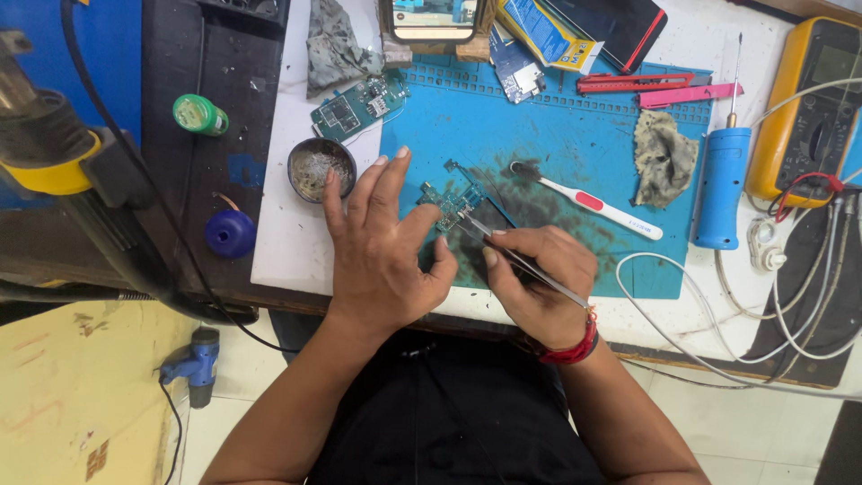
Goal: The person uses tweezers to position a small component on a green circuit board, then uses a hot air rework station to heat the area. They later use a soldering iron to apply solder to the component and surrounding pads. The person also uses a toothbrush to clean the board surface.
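Circuit board: small and green, it lies on the sooty middle of my mat, under my two hands; this is what I work on.
Mat: big blue work mat on the white table, stained black around the board.
Multimeter: yellow, at the far right, its red and white leads trailing toward me.
Left hand: fingers spread and flat, nothing gripped; my thumb and forefinger rest at the left edge of the board and pin it down.
Right hand: clenched around the tweezers, a red band at the wrist.
Blue tool: a cylinder with a thin metal tip, standing off the right edge of the mat.
Second board: green, far and left of the mat, near a grey rag.
Toothbrush: white with a red patch, just right of the board, bristles at the far left end.
Round tin: dark, holding tangled metal wool, just beside my left fingertips.
Tweezer tips: they meet the board's near right corner; I cannot tell whether they pinch a part.
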